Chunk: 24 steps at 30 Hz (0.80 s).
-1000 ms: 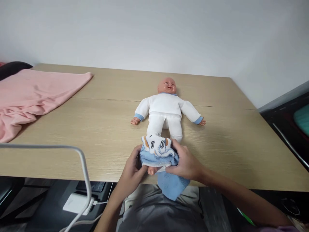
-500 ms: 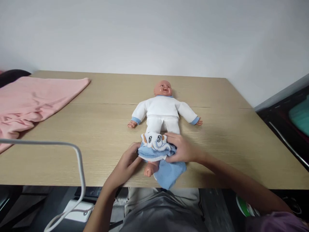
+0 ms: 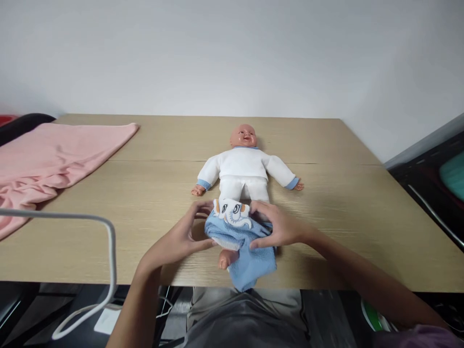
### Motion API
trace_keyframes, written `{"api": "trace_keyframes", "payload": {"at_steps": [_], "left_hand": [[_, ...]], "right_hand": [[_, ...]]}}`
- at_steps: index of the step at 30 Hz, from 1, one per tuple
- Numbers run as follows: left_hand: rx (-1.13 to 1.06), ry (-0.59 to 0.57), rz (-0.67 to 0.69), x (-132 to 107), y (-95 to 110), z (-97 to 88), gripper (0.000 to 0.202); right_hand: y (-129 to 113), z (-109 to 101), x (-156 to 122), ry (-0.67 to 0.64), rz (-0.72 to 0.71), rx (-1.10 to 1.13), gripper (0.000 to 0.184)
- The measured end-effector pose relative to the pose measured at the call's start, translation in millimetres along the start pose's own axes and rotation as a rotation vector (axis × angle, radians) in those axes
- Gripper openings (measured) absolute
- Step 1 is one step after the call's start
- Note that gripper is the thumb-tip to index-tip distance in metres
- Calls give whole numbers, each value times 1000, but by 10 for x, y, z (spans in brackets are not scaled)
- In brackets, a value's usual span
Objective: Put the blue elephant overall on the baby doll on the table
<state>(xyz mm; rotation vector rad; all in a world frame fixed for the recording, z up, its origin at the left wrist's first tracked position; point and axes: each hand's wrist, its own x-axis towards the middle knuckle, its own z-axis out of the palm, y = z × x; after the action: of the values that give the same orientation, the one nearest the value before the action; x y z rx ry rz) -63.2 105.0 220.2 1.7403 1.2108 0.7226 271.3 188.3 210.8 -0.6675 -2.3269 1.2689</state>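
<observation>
A baby doll [image 3: 243, 162] in a white top and white trousers with blue cuffs lies on its back, head toward the wall. Over its lower legs sits a blue terry garment [image 3: 250, 266] with an elephant face on a white patch. One bare foot of the doll shows below the garment's edge; the other is hidden. My left hand [image 3: 181, 235] curves around the garment's left side, fingertips and thumb on its edges. On the opposite side my right hand [image 3: 281, 226] grips the fabric, thumb in front and fingers at the upper edge.
A pink cloth [image 3: 68, 150] lies rumpled on the left of the wooden table [image 3: 152, 183]. A thick white cable [image 3: 111, 251] bends in front at the left. The table's front edge runs just below the garment. A dark case-like object [image 3: 424, 193] stands at the right.
My left hand has spread wider, its fingers moving up the garment's side. The blue fabric has shifted and its lower part bunches differently. The view has tilted slightly.
</observation>
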Motion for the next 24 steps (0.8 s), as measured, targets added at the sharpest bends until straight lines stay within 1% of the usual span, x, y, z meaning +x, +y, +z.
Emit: {"api": "trace_keyframes", "payload": {"at_steps": [2,3,4,5,7,8,10,12,14,17,19,20,22,24], "left_hand": [[20,40,63,26,31,-48,105],[23,54,102,53,67,-71,109],[23,66,142,92,119,-93,109],[27,72,169,142,192,-114,103],[55,51,190,283,392,-149,82],[82,14,181,373,510,-162,71],[130,-111,192,588,748,-176,54],[144,-240,214,831,940,-176,49],[203,-397,163,1070,1050,-166,50],[344,-714,55,1357,1066,-151,61],[311,-871,8,1478,1009,-147,60],[252,-918,-2,1518,969,-147,56],[106,-968,4,1567,878,-144,48],[-24,-957,29,1591,784,-129,47]], "right_hand": [[2,-19,-32,9,-38,-1,67],[-2,-25,-39,8,-47,-5,64],[-9,-27,-40,1,-51,-7,61],[-17,-27,-39,-5,-54,-11,59],[-29,-20,-35,-11,-60,-25,55],[-31,-16,-37,-12,-61,-32,53],[-24,-10,-51,0,-46,-27,52],[-10,-11,-77,9,-12,25,51],[1,-19,-105,9,25,136,47],[8,-35,-124,49,51,356,47],[13,-46,-117,96,62,479,49],[18,-55,-110,109,69,518,50],[34,-79,-97,105,86,554,50],[47,-113,-96,43,125,556,50]]}}
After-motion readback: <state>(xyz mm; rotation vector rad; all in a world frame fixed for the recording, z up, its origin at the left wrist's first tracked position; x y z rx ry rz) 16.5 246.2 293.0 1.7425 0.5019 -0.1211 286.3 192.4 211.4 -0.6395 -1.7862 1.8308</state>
